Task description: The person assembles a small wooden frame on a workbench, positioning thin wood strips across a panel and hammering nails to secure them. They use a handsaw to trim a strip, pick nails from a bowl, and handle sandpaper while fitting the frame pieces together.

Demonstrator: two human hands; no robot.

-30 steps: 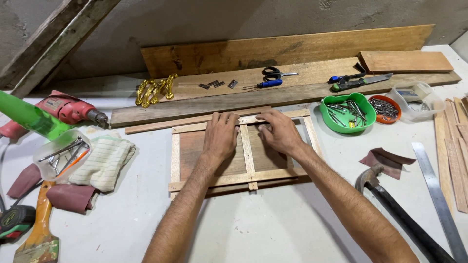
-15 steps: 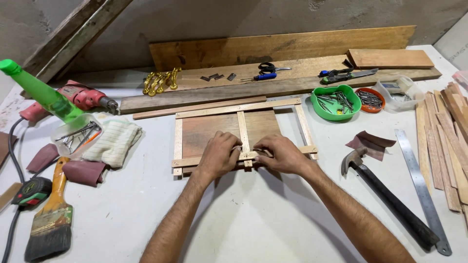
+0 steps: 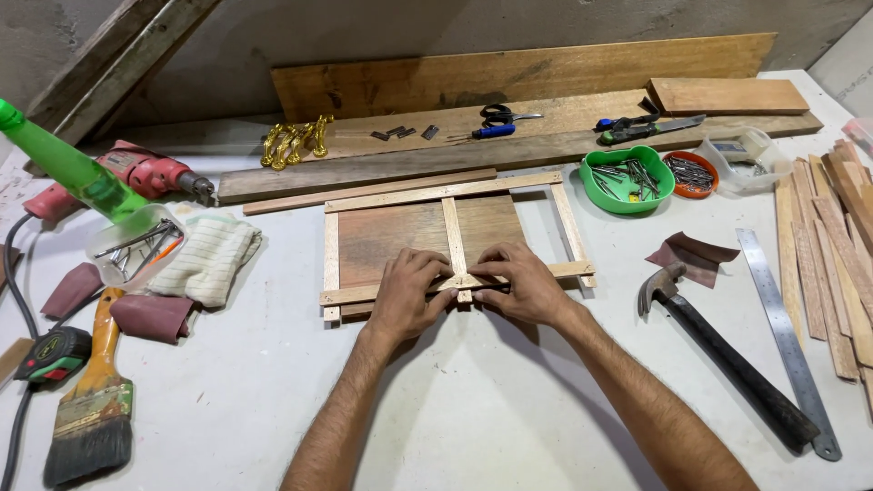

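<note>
A frame of thin light wooden strips (image 3: pixel 436 193) lies over a brown wooden panel (image 3: pixel 391 238) on the white table. My left hand (image 3: pixel 406 293) and my right hand (image 3: pixel 518 284) press with their fingertips on the near cross strip, on either side of where the middle upright strip (image 3: pixel 452 236) meets it. Neither hand lifts anything; both rest on the frame.
A hammer (image 3: pixel 723 356) and a steel ruler (image 3: pixel 787 338) lie to the right, beside loose wooden slats (image 3: pixel 832 255). A green bowl of nails (image 3: pixel 627 180) sits behind. On the left are a red drill (image 3: pixel 136 175), a cloth (image 3: pixel 207 256), a paintbrush (image 3: pixel 91 400) and a tape measure (image 3: pixel 50 355).
Both hands slid from the far strip of the frame down to the near cross strip and now press at its middle joint.
</note>
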